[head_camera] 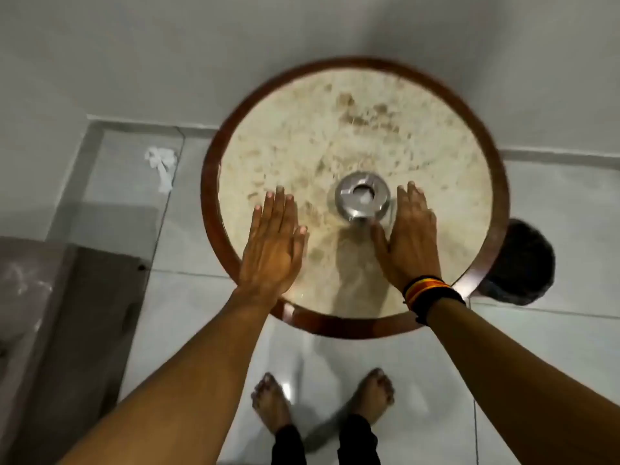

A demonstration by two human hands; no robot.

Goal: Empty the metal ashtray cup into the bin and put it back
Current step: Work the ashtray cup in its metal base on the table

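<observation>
1. Left hand point(273, 245): flat, palm down, fingers straight and close together, over the left part of the round table point(209, 209). Holds nothing. Can't tell whether the palm touches the top or hangs just above it.
2. Right hand point(411, 239): also flat and extended, palm down, fingers together, nothing gripped. Thumb sits just beside the near side of the metal ashtray cup point(363, 195); contact there is blurred, can't tell.
3. Right wrist wears stacked bracelets point(426, 292), black with orange and yellow bands.
4. Ashtray cup: upright on the tabletop, slightly right of centre, between the two hands and much closer to the right one. Shiny lid with a round centre hole; something pale shows inside.
5. Tabletop: pale mottled stone with brown stains, dark reddish wooden rim.
6. Dark round bin point(516, 263): on the floor at the right, partly hidden under the table edge.
7. Bare feet point(271, 401) on pale tiled floor point(553, 364), just below the table's near edge.
8. Crumpled white paper point(161, 166) on the floor, left, well apart from the table.
</observation>
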